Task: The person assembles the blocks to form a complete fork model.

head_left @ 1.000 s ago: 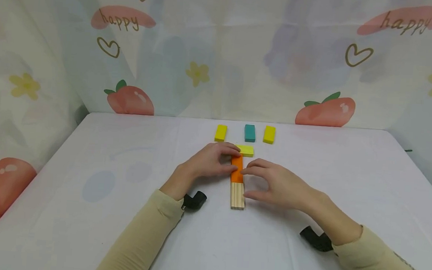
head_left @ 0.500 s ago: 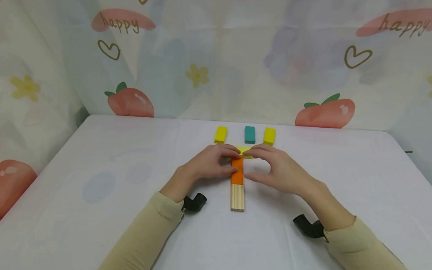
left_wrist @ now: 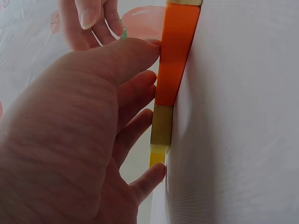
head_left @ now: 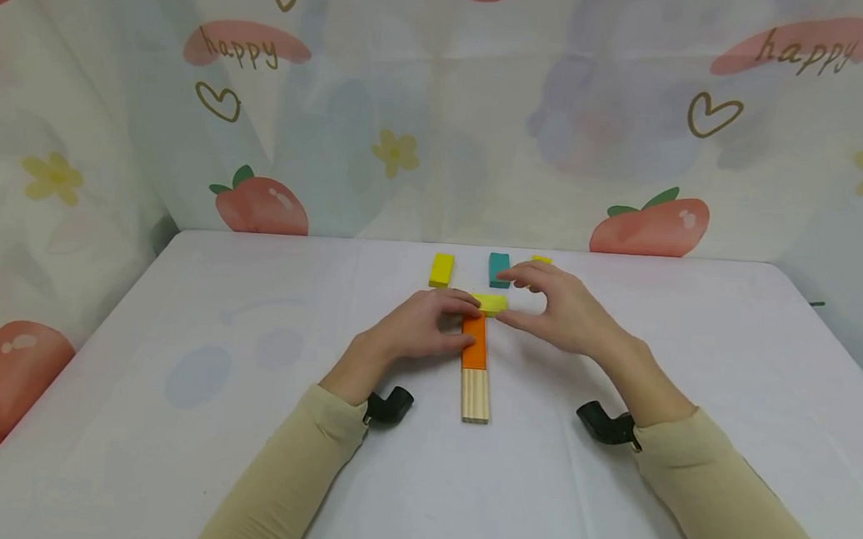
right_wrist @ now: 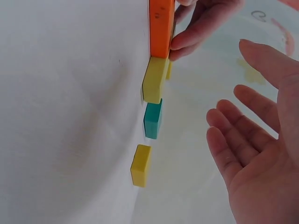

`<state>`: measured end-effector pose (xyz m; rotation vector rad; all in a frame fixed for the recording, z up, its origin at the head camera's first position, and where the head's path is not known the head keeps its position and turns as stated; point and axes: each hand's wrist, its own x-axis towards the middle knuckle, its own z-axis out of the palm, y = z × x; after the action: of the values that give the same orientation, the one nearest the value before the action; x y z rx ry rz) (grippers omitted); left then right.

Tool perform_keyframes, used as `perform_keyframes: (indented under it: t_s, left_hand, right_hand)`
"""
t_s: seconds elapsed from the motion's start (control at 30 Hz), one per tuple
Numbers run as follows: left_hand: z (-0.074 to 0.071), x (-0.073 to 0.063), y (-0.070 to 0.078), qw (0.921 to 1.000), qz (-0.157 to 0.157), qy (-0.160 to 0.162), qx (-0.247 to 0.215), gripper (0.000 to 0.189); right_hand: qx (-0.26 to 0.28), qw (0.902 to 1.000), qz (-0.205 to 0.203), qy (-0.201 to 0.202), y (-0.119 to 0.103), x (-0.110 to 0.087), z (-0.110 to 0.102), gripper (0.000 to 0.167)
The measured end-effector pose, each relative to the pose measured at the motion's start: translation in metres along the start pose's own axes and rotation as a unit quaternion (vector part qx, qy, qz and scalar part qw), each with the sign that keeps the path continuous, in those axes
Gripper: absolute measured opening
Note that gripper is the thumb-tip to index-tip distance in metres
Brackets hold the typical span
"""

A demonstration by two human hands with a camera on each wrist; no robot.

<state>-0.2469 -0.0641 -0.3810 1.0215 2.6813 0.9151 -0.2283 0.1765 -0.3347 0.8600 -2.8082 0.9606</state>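
Note:
An orange block (head_left: 475, 352) lies lengthwise on the white table, end to end with a striped natural-wood block (head_left: 475, 398) on its near side. Across its far end lies a light yellow block (head_left: 495, 303), forming a T. My left hand (head_left: 422, 326) rests at the orange block from the left, thumb and fingertips touching its upper face and the far end by the light yellow block. My right hand (head_left: 567, 312) hovers right of the T, thumb and fingers apart and nothing between them. Its fingertips overlap the teal block (head_left: 499, 262) in the head view.
Behind the T, a yellow block (head_left: 441, 270) lies to the left. Another yellow block (head_left: 541, 260) on the right is mostly hidden by the right hand in the head view. A patterned cloth (head_left: 441, 136) rises at the table's back edge.
My right hand has moved away from me, from beside the wood and orange blocks, past the light yellow block, to the back row. My left hand stays in place.

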Motion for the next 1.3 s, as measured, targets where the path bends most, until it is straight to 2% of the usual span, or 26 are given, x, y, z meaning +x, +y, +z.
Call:
perform_keyframes:
  t_s: [0.23, 0.57, 0.93, 1.3]
  left_hand:
    - [0.0, 0.0, 0.003, 0.9998, -0.017, -0.004, -0.005, 0.037]
    - [-0.001, -0.002, 0.002, 0.9999, -0.012, -0.002, -0.004, 0.036]
    - [-0.002, -0.001, 0.003, 0.9998, -0.016, -0.007, -0.002, 0.037]
    - [-0.002, -0.001, 0.001, 0.9999, -0.01, -0.006, 0.004, 0.037]
  right_hand:
    - [-0.001, 0.9997, 0.021, 0.014, 0.007, 0.007, -0.005, 0.051]
    - [-0.012, 0.998, 0.061, 0.011, 0.018, 0.016, -0.009, 0.054]
    - [-0.007, 0.9968, 0.078, 0.017, 0.036, 0.024, -0.011, 0.054]
    - [0.001, 0.9928, 0.12, -0.004, 0.048, 0.033, -0.015, 0.058]
